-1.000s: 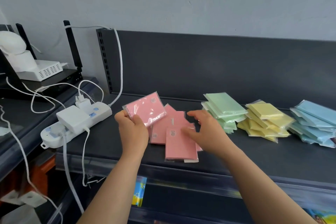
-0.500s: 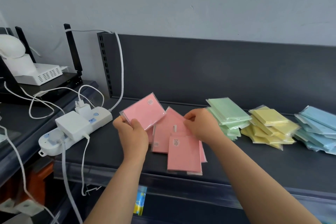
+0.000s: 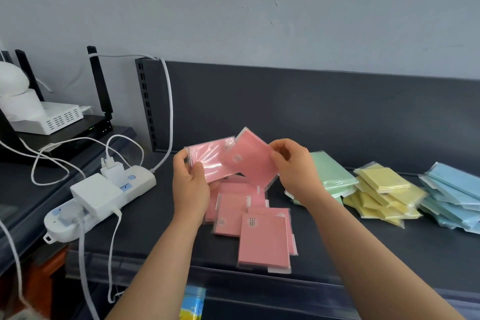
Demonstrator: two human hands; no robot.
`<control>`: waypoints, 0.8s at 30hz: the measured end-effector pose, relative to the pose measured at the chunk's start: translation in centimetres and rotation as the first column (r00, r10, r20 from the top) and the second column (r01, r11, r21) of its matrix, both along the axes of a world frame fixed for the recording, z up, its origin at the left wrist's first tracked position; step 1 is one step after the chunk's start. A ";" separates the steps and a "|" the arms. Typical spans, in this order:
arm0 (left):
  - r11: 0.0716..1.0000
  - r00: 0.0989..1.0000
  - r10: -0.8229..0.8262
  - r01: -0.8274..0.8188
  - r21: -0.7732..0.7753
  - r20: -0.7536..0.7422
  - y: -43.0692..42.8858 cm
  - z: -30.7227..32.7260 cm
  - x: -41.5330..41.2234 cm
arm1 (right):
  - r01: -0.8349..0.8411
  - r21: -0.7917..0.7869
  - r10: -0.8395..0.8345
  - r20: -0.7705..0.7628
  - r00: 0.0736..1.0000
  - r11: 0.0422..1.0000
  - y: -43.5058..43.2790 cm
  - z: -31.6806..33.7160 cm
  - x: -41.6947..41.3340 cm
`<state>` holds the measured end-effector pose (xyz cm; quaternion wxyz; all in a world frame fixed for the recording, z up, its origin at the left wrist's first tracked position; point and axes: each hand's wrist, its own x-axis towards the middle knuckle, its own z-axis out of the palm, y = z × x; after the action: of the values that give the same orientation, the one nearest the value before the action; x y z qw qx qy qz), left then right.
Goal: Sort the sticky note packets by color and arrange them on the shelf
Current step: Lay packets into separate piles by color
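Observation:
My left hand point(image 3: 191, 187) grips a pink sticky note packet point(image 3: 210, 161) by its left edge, held above the dark shelf point(image 3: 324, 254). My right hand point(image 3: 294, 169) pinches a second pink packet point(image 3: 250, 157) by its right edge, tilted and overlapping the first. Below my hands several more pink packets point(image 3: 262, 236) lie loosely spread on the shelf. To the right are a green stack point(image 3: 330, 173), partly hidden by my right hand, a yellow stack point(image 3: 384, 192) and a blue stack point(image 3: 452, 192).
A white power strip point(image 3: 104, 192) with plugged adapters and cables lies at the shelf's left end. Beyond it, on a lower surface, stand a black router point(image 3: 85, 127) with antennas and a white device point(image 3: 49, 117). The shelf's back panel point(image 3: 337, 112) rises behind the stacks.
My right hand has lifted a pink packet off the spread and brought it up against the packet in my left hand, which rose slightly.

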<state>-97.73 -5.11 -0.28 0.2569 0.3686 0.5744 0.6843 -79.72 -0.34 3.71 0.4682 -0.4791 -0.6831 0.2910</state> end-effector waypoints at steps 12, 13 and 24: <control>0.956 0.947 -0.291 0.294 0.006 -0.134 0.1 1.2 -0.3 | -0.197 0.000 0.196 0.094 0.976 0.980 1.2 1.2 -1.8; 0.964 0.947 -0.260 0.264 -0.004 -0.189 0.2 1.2 -0.4 | -0.195 0.008 0.193 0.099 0.976 0.981 1.2 1.2 -2.1; 0.994 0.985 0.113 -0.112 0.016 -0.131 -0.7 -0.7 -2.3 | -0.144 -0.212 0.247 0.630 0.736 0.967 1.5 -1.5 -2.2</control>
<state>-100.01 -5.81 -0.99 0.1775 0.3810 0.6072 0.6742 -81.87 1.19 2.18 0.1309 -0.5091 -0.8259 0.2037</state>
